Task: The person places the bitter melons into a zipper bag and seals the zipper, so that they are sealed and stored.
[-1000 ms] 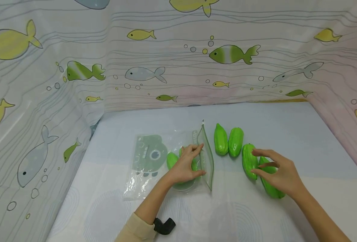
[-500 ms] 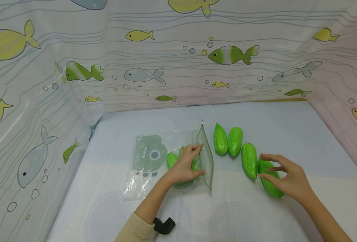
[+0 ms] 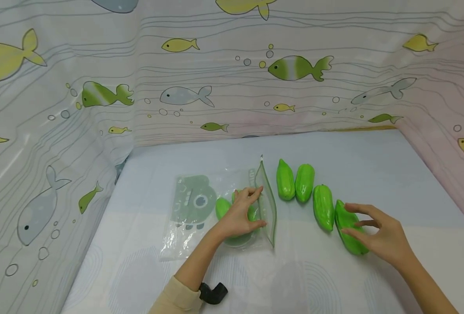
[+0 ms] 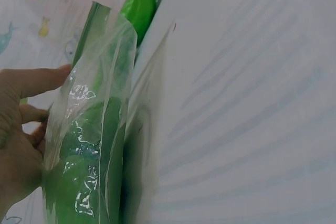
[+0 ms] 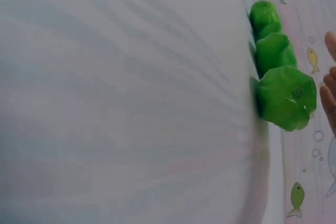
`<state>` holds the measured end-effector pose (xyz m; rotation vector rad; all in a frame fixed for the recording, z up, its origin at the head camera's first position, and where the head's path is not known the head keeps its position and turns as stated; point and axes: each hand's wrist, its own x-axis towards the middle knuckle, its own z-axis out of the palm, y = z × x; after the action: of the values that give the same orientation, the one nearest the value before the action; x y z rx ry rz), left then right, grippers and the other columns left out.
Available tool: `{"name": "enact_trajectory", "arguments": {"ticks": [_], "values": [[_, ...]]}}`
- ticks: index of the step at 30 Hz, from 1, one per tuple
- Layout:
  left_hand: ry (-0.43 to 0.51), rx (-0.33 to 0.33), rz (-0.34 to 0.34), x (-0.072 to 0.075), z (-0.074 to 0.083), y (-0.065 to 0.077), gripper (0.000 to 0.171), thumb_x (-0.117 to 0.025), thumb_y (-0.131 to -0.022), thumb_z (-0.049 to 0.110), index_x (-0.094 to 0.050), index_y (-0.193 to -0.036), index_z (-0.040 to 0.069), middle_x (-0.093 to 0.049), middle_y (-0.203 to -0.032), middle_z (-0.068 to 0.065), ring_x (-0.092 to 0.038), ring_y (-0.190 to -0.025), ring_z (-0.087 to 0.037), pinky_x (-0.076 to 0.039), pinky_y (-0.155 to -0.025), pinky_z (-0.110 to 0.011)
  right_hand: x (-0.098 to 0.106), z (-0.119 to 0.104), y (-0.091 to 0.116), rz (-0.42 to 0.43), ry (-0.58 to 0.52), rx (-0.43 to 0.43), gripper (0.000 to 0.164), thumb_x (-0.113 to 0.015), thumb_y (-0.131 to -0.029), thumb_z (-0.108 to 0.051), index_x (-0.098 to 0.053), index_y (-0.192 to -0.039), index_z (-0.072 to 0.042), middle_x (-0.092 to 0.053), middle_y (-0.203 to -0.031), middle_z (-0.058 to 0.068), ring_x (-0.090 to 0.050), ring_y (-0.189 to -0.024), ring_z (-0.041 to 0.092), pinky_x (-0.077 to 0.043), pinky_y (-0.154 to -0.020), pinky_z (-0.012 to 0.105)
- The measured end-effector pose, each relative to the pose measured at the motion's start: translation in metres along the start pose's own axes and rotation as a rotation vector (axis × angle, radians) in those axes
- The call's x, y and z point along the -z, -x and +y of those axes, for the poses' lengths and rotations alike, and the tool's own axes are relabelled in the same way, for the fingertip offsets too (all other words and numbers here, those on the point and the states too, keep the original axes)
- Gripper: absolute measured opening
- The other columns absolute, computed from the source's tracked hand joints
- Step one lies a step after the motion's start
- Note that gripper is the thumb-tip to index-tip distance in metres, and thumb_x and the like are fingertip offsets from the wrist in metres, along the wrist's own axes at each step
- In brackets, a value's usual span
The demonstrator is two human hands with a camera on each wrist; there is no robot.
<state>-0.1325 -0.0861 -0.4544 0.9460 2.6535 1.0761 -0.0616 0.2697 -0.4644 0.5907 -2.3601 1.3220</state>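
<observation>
Poking out beside the cream sleeve (image 3: 178, 294) is a black fitting (image 3: 214, 293). Ahead of it I have the left hand (image 3: 237, 220) on the clear bag (image 3: 195, 205), thumb and forefinger spread wide along its gaping mouth. At least two bagged gourds (image 3: 223, 208) lie near that mouth, partly under the hand, so I can't count them surely; a pale green monster print covers the far side of the film. To the right, the right hand (image 3: 385, 235) hovers at the nearest loose gourd (image 3: 349, 229), thumb and fingers parted, and my right wrist view shows a gap between them. Three other gourds (image 3: 323, 208) step away along the table (image 3: 393, 174), the farthest two side by side. All are glossy, bright green and lengthwise ridged, some tapering to a tip. Behind hangs a fish-print sheet (image 3: 247, 96).
</observation>
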Motion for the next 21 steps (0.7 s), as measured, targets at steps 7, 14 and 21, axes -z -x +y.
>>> {"name": "enact_trajectory", "arguments": {"ticks": [7, 14, 21], "values": [[-0.007, 0.005, 0.002, -0.001, -0.001, 0.000, 0.094, -0.082, -0.078, 0.019, -0.025, -0.151, 0.001, -0.039, -0.133, -0.013, -0.033, -0.133, -0.029, -0.002, -0.112, -0.062, 0.001, 0.002, 0.007, 0.006, 0.002, -0.033, 0.074, -0.085, -0.050, 0.021, -0.063, -0.119, 0.003, -0.067, -0.111, 0.009, -0.059, -0.107, 0.002, -0.052, -0.071, 0.015], [-0.016, 0.010, 0.004, -0.001, -0.002, -0.001, 0.095, -0.082, -0.077, 0.020, -0.026, -0.151, 0.002, -0.040, -0.132, -0.013, -0.033, -0.133, -0.029, -0.002, -0.112, -0.061, 0.003, 0.006, 0.014, 0.030, 0.050, -0.079, 0.073, -0.086, -0.050, 0.017, -0.064, -0.118, 0.002, -0.067, -0.111, 0.010, -0.058, -0.107, 0.000, -0.051, -0.073, 0.013], [-0.020, 0.017, -0.001, -0.001, -0.001, -0.001, 0.095, -0.082, -0.078, 0.020, -0.025, -0.151, 0.003, -0.039, -0.134, -0.014, -0.032, -0.134, -0.029, -0.001, -0.112, -0.060, 0.005, 0.011, 0.021, 0.074, 0.136, -0.083, 0.074, -0.090, -0.047, 0.013, -0.066, -0.116, -0.002, -0.064, -0.114, -0.014, -0.055, -0.106, -0.007, -0.048, -0.074, 0.008]]}}
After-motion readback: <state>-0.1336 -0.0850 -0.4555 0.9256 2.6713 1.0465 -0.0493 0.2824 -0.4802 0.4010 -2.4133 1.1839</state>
